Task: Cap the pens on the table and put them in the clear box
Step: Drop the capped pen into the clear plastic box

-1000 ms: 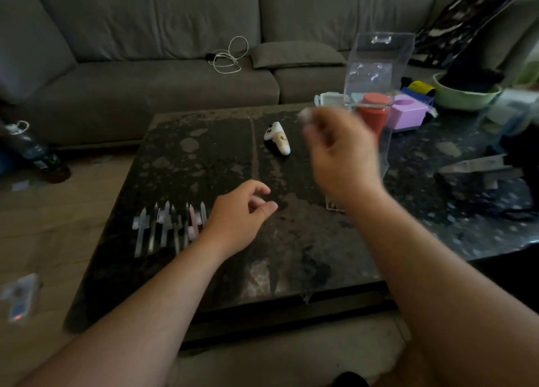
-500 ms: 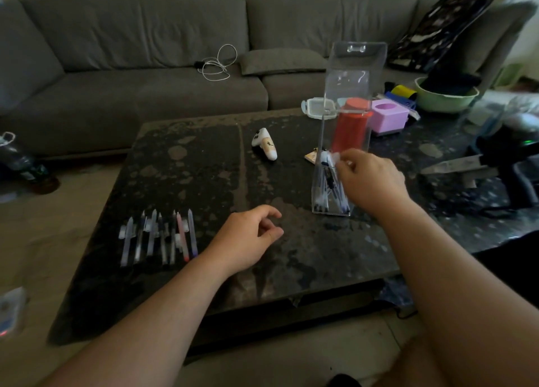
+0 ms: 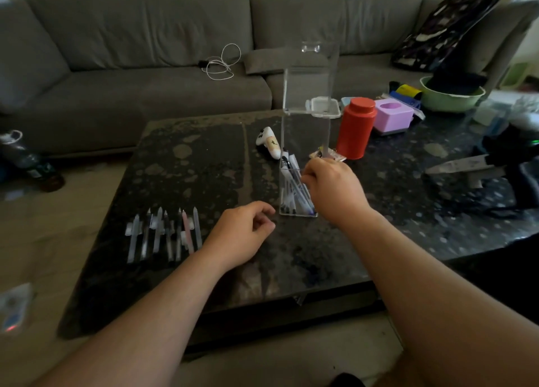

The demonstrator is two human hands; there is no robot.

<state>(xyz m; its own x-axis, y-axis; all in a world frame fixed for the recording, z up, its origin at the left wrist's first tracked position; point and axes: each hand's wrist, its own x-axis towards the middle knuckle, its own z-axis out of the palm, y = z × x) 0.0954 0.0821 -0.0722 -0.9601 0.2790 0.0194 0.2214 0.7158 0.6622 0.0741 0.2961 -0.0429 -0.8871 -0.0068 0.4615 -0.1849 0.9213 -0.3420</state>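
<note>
A tall clear box [image 3: 304,130] stands on the dark table [image 3: 189,165] with its lid flipped up. Several capped pens [image 3: 293,195] lean inside its lower part. My right hand [image 3: 332,191] is at the box's front right side, fingertips pinched on the shaft of a pen that reaches down into the box. A row of several pens and loose caps [image 3: 166,235] lies at the table's front left. Just right of that row rests my left hand [image 3: 242,235], loosely curled and holding nothing.
Behind the box lie a small white toy [image 3: 269,144], a red canister [image 3: 354,127], a small clear container [image 3: 323,106] and a pink box [image 3: 392,117]. A green bowl [image 3: 452,96] and dark gear sit at the right. A grey sofa [image 3: 145,66] runs behind.
My right hand came down from in front of the box's top to its lower opening, bringing a pen in among the others. My left hand barely moved.
</note>
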